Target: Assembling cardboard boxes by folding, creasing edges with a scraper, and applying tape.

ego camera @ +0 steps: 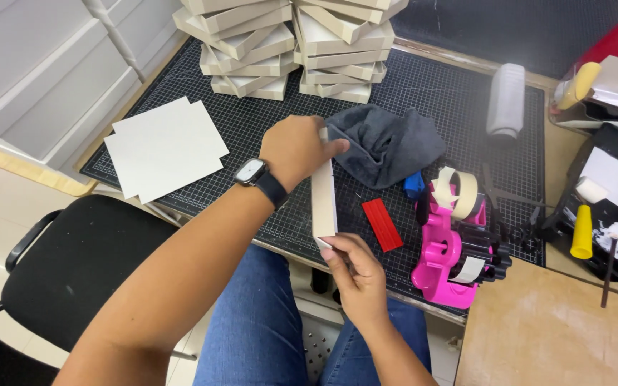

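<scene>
I hold a shallow beige cardboard box tray (323,199) on its edge, over the front of a black cutting mat (252,121). My left hand (296,150), with a watch on its wrist, grips the tray's far end. At the near end, my right hand (355,275) pinches the lower corner. A dark grey cloth (388,146) lies crumpled just beyond the tray. To the right of the tray, a flat red scraper (383,224) rests on the mat.
A pink tape dispenser (452,250) with a tape roll stands right of the scraper. Stacks of finished beige trays (287,50) fill the mat's back. Flat white card blanks (164,148) lie at left. A white roller (506,100), a black glue tray (609,207) and a black chair (80,264) are nearby.
</scene>
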